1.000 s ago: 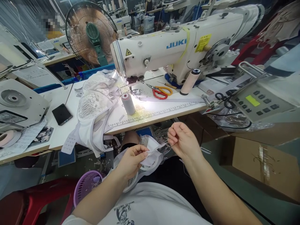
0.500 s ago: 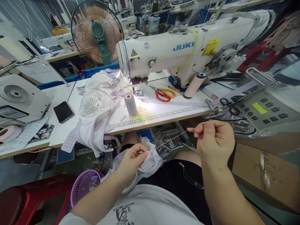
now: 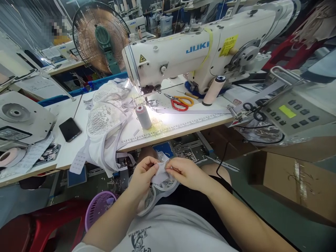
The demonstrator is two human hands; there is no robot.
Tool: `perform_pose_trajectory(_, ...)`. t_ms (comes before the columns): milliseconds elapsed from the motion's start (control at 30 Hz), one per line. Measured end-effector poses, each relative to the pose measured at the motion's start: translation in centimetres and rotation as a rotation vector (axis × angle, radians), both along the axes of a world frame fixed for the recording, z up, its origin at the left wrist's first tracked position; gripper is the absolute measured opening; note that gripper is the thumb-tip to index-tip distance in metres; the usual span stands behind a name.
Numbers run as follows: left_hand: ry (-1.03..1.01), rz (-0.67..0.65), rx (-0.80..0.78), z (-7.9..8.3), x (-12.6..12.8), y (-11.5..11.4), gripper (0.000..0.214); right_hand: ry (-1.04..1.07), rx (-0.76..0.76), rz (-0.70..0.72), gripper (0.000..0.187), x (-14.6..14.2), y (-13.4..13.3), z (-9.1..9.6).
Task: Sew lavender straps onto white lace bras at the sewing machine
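Note:
A white lace bra point(image 3: 160, 178) lies across my lap, its upper fabric gathered up between my two hands. My left hand point(image 3: 144, 174) is closed, pinching that fabric between thumb and fingers. Right beside it, my right hand point(image 3: 185, 172) is closed in a pinch at the fabric's other edge. What sits between its fingertips is too small to make out. More white lace bras point(image 3: 103, 122) are heaped on the sewing table point(image 3: 173, 131), left of the sewing machine point(image 3: 170, 56).
On the tabletop stand a grey thread spool point(image 3: 143, 117) and a pale pink spool point(image 3: 214, 91), with red-and-orange scissors point(image 3: 181, 102) between them. A phone point(image 3: 69, 129) lies at left. A purple basket point(image 3: 98, 208), a red stool point(image 3: 49, 218) and a cardboard box point(image 3: 296, 185) surround me.
My right hand has come down and left to the bra; the thread stretched between it and the fabric no longer shows. My left hand keeps its pinch. The view has shifted slightly.

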State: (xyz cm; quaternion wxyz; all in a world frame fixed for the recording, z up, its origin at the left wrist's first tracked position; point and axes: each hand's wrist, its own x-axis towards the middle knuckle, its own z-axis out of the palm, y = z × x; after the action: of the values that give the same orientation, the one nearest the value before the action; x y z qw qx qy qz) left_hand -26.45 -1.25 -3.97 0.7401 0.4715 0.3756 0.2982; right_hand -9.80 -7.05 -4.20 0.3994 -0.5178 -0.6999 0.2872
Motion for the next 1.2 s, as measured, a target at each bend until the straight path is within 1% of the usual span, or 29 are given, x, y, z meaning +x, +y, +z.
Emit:
perform_pose_trajectory(100,0.013,0.013,0.070,-0.6,-0.2,0.2,0.020,0.120,-0.049,-0.039,0.012,0.9,-0.9,0.8)
perform_pose_trajectory(200,-0.035,-0.052,0.111,-0.8,-0.1,0.4,0.018,0.215,-0.141,-0.042,0.014,1.6,-1.8,1.7)
perform_pose_trajectory(233,-0.052,-0.068,0.110,-0.7,0.0,0.4,0.018,0.222,-0.177,-0.035,0.014,1.7,-2.0,1.8)
perform_pose_trajectory(300,-0.069,-0.059,0.114,-0.6,0.1,0.4,0.018,0.180,-0.216,-0.051,0.014,1.6,-2.2,1.9)
perform_pose_trajectory(400,-0.046,-0.020,0.177,-0.5,0.2,0.3,0.017,0.041,-0.171,-0.117,0.014,0.9,-2.5,1.5)
perform_pose_trajectory(433,-0.033,-0.013,0.211,-0.5,0.2,0.2,0.017,0.015,-0.147,-0.112,0.014,0.5,-2.6,1.4)
perform_pose_trajectory(467,-0.017,-0.005,0.252,-0.5,0.3,0.1,0.017,0.007,-0.131,-0.082,0.015,0.0,-2.7,1.2)
perform_pose_trajectory(567,0.047,0.027,0.396,-0.5,0.4,-0.2,0.017,0.035,-0.119,0.076,0.017,-1.3,-3.0,1.0)
perform_pose_trajectory(633,0.077,0.032,0.438,-0.6,0.4,-0.3,0.017,0.012,-0.109,0.119,0.018,-1.8,-3.1,0.9)
perform_pose_trajectory(767,0.124,-0.021,0.420,-0.4,0.2,-0.2,0.014,-0.111,-0.070,0.039,0.023,-1.8,-3.2,0.6)
perform_pose_trajectory(867,0.181,-0.088,0.463,0.0,-0.1,0.0,0.012,-0.106,-0.025,0.044,0.023,-1.1,-3.6,1.2)
perform_pose_trajectory(933,0.157,-0.178,0.392,0.2,-0.4,0.3,0.013,-0.084,0.033,0.004,0.021,-0.3,-3.6,1.9)
perform_pose_trajectory(1000,0.069,-0.289,0.224,0.0,-0.6,0.6,0.014,-0.055,0.095,-0.090,0.019,0.5,-3.5,2.5)
perform_pose_trajectory(1067,-0.033,-0.353,0.050,-0.2,-0.6,1.0,0.014,-0.025,0.132,-0.166,0.017,1.2,-3.2,2.9)
perform_pose_trajectory(1133,-0.104,-0.348,-0.058,-0.5,-0.5,1.3,0.015,-0.005,0.149,-0.194,0.015,1.8,-3.0,3.2)
perform_pose_trajectory(1200,-0.143,-0.309,-0.100,-0.6,-0.3,1.3,0.017,0.005,0.147,-0.199,0.014,2.1,-2.7,3.2)
